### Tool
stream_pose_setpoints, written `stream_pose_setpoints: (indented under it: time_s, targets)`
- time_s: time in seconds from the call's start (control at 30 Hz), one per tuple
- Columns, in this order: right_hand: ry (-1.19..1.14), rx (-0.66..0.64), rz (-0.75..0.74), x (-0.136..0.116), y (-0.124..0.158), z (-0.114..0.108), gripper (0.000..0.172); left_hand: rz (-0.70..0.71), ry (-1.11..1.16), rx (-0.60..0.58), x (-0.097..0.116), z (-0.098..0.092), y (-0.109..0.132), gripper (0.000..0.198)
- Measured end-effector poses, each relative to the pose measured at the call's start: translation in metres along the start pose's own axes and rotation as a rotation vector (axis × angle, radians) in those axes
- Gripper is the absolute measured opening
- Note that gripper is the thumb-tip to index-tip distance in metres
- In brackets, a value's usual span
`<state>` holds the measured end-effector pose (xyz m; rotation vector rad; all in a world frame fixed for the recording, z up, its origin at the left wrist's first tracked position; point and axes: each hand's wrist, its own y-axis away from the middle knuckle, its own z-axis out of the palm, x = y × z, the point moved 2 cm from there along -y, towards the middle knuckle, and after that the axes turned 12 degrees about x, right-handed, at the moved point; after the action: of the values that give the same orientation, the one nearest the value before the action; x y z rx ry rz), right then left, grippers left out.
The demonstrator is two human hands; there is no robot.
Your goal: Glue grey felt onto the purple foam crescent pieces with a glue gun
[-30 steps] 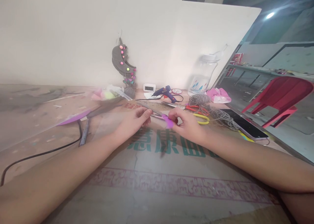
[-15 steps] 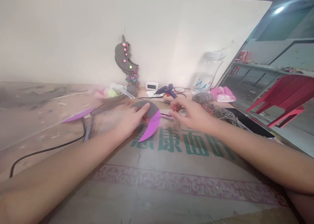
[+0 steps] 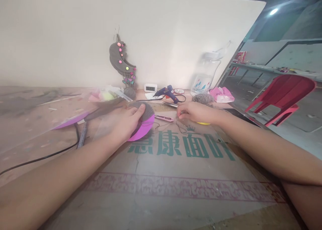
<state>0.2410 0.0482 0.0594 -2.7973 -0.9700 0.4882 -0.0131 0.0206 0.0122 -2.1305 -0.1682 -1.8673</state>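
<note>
A purple crescent (image 3: 146,126), its upper part wound with grey yarn (image 3: 148,111), is gripped in my left hand (image 3: 125,122), thumb on top of the wrapped part. My right hand (image 3: 192,111) is beside it with fingers curled together; what lies between them is hidden. Scissors (image 3: 171,104) show their blades just left of the right hand, their handles out of sight behind it. A thin loop of yarn (image 3: 183,127) lies below the right fingers. A pink utility knife (image 3: 164,118) rests on the board between both hands.
At the back stand a glue gun (image 3: 167,93), a small digital clock (image 3: 150,88), a yarn ball (image 3: 202,98) and a clear bottle (image 3: 205,74). A decorated grey crescent (image 3: 120,58) hangs on the wall. Another purple piece (image 3: 70,121) and a black cable (image 3: 42,155) are at left.
The view has shifted slightly right. My right hand has come down and away from the crescent, near the scissors. The crescent has tilted in my left hand, its lower tip now behind the hand.
</note>
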Motion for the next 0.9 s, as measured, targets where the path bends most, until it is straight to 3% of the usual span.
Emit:
stream_pose_setpoints:
  time_s: [0.13,0.23,0.33,0.43,0.57,0.67,0.8,0.9]
  targets:
    - [-0.317,0.318,0.105,-0.013,-0.002,-0.024,0.015,0.054,-0.056,-0.016,-0.003,0.0,-0.003,0.043]
    - [-0.499,0.558,0.005,-0.032,0.004,-0.047,0.017,0.048,-0.078,-0.007,-0.004,0.0,-0.003,0.043]
    - [-0.591,0.694,-0.14,-0.057,0.02,-0.066,0.014,0.044,-0.085,-0.018,-0.001,-0.001,0.0,0.042]
    - [-0.635,0.675,-0.257,-0.084,0.039,-0.077,0.005,0.06,-0.078,-0.038,0.003,-0.001,0.002,0.043]
    - [-0.538,0.369,-0.344,-0.102,0.048,-0.081,0.019,0.052,-0.093,-0.065,0.005,-0.001,0.003,0.044]
    - [-0.326,0.3,-0.202,-0.076,0.035,-0.08,0.027,0.023,-0.114,-0.071,0.002,0.0,0.002,0.044]
    - [0.155,0.282,0.062,0.001,0.011,-0.071,0.025,-0.014,-0.086,-0.114,-0.004,0.002,-0.001,0.045]
    - [0.373,0.048,0.19,0.051,0.004,-0.059,0.023,-0.015,-0.081,-0.105,-0.005,0.003,-0.001,0.045]
